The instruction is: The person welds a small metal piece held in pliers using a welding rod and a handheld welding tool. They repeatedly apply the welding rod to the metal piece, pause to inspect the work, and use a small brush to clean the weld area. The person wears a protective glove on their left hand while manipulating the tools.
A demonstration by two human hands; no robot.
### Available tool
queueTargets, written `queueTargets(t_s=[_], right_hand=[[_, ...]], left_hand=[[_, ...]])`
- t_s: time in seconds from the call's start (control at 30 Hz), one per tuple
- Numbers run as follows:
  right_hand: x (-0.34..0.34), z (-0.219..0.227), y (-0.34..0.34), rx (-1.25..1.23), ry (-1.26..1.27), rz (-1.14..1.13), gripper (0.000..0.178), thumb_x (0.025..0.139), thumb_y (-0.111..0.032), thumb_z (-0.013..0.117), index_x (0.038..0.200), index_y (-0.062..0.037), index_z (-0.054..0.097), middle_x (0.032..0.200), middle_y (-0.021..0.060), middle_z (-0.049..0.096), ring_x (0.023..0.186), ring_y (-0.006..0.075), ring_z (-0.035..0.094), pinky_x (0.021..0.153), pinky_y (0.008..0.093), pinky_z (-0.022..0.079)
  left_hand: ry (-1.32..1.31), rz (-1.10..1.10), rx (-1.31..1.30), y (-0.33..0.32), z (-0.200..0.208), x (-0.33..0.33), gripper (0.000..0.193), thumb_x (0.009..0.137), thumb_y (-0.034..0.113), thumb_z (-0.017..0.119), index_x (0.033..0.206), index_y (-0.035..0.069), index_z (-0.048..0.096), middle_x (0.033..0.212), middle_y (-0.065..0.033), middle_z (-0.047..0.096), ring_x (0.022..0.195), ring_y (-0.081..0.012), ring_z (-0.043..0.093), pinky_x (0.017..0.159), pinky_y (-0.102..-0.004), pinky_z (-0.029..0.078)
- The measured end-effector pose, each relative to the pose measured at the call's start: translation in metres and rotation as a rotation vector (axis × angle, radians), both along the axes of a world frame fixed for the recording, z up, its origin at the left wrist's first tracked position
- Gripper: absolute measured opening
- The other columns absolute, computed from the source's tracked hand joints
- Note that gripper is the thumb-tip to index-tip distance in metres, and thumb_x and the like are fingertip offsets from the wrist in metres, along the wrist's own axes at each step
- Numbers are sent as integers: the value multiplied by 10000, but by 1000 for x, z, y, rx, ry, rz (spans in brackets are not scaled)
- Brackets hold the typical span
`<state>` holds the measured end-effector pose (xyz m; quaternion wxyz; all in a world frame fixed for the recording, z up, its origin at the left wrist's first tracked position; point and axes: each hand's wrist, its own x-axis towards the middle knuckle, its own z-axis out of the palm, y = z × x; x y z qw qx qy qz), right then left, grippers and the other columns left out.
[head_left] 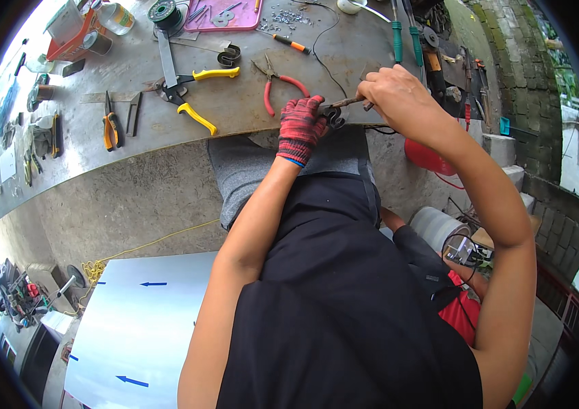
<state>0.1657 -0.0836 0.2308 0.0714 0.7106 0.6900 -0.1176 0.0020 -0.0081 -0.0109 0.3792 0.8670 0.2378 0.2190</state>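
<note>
At the near edge of the metal workbench (167, 126), my left hand (300, 128) wears a red and black knit glove. It is closed on a small dark curved metal piece (334, 118), which its fingers partly cover. My bare right hand (395, 88) is closed around a brownish, narrow metal tool (347, 102). The tool's tip reaches the dark piece; my fingers hide the rest, so its kind cannot be told. Just left of the glove lie red-handled pliers (268, 95), jaws pointing away. Yellow-handled snips (216, 73) rest spread farther left.
A screwdriver (291, 43), a pink tray (238, 22) and a wire spool (164, 12) lie farther back. Orange-handled pliers (111, 131) are at left. Green-handled tools (397, 37) sit at right. A black cord (327, 65) crosses the bench. Another person (463, 310) is at lower right.
</note>
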Motion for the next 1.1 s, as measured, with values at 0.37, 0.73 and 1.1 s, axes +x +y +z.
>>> queueTargets(t_s=[0.37, 0.73, 1.1], right_hand=[[-1, 1, 7, 23, 18, 101, 177, 760, 36, 691, 898, -74, 685, 890, 81, 693, 948, 279, 681, 840, 397, 473], [5, -7, 0, 29, 117, 10, 87, 848, 3, 675, 926, -38, 675, 920, 129, 705, 945, 335, 685, 856, 430, 493], [3, -9, -2, 37, 113, -55, 119, 874, -15, 696, 991, -11, 677, 936, 155, 719, 947, 362, 698, 857, 457, 540]], left_hand=[[-16, 0, 88, -2, -1, -3, 349, 776, 259, 829, 1072, 122, 706, 1048, -110, 706, 1051, -377, 623, 934, -496, 469], [45, 9, 56, 1, -5, 1, 350, 754, 296, 848, 1034, 128, 721, 1004, -100, 714, 1012, -367, 635, 925, -491, 473], [27, 21, 40, -3, -12, 4, 239, 782, 267, 828, 949, 131, 724, 937, -99, 702, 964, -354, 630, 881, -489, 475]])
